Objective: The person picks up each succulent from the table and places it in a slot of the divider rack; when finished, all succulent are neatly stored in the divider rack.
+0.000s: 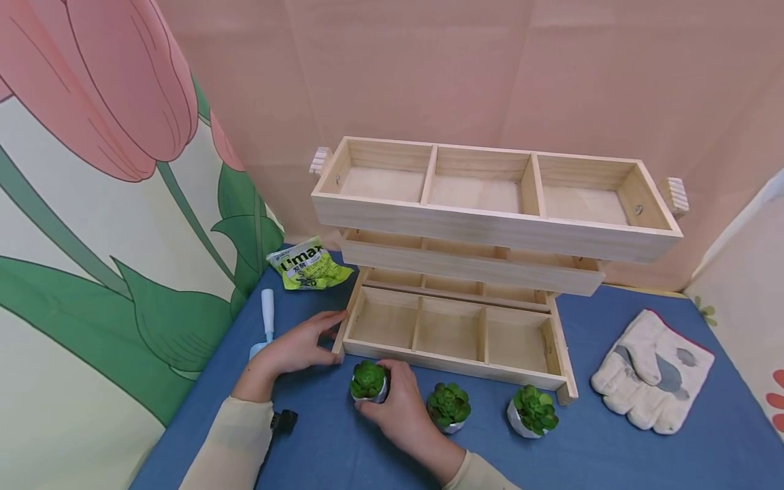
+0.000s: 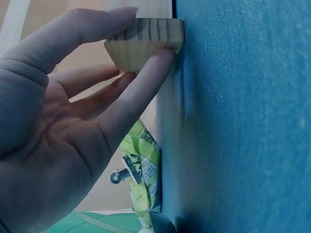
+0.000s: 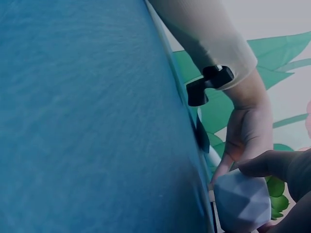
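A three-tier wooden planter stand (image 1: 490, 229) stands on the blue cloth, each tier split into three compartments. My left hand (image 1: 299, 348) grips the front end of its left base rail; the left wrist view shows thumb and fingers around the wooden rail end (image 2: 144, 43). My right hand (image 1: 404, 412) holds a small potted succulent (image 1: 369, 380) just in front of the lowest tier's left compartment. Its faceted pale pot (image 3: 242, 200) sits between thumb and fingers in the right wrist view. Two more potted succulents (image 1: 449, 406) (image 1: 534, 410) stand to the right.
A green and white bag (image 1: 311, 265) lies left of the stand, with a clip on it. Behind my left hand is a blue trowel with a white handle (image 1: 267, 312). White work gloves (image 1: 654, 371) lie at the right. Printed fabric hangs behind.
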Demonstrator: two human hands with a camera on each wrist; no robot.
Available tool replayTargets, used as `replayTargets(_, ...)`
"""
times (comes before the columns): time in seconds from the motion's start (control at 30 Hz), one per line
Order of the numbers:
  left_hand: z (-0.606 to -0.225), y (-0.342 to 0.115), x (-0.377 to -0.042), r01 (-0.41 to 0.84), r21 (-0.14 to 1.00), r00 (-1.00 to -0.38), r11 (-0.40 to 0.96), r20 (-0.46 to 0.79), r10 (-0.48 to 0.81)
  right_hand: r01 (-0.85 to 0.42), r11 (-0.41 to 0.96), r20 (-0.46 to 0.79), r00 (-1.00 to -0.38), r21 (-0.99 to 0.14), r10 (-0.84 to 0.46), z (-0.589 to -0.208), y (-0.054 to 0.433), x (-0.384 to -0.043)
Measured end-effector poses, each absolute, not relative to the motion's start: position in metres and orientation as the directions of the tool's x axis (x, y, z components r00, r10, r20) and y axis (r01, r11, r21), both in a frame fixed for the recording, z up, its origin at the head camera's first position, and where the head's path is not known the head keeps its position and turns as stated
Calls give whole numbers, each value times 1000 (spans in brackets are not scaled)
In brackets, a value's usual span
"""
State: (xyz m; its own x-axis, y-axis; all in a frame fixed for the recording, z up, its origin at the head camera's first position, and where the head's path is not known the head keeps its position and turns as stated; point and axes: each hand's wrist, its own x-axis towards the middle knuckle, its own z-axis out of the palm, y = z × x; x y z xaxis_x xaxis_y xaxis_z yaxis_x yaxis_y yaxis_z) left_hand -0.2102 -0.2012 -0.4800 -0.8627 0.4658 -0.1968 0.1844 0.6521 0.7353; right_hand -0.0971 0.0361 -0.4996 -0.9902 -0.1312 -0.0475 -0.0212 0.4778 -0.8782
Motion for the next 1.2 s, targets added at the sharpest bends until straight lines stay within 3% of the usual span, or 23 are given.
replayTargets(1.2,-480,-200,-212,150,759,-861,633,-214,461,-67,373,-15,-977,-925,-212,-434,55,-106)
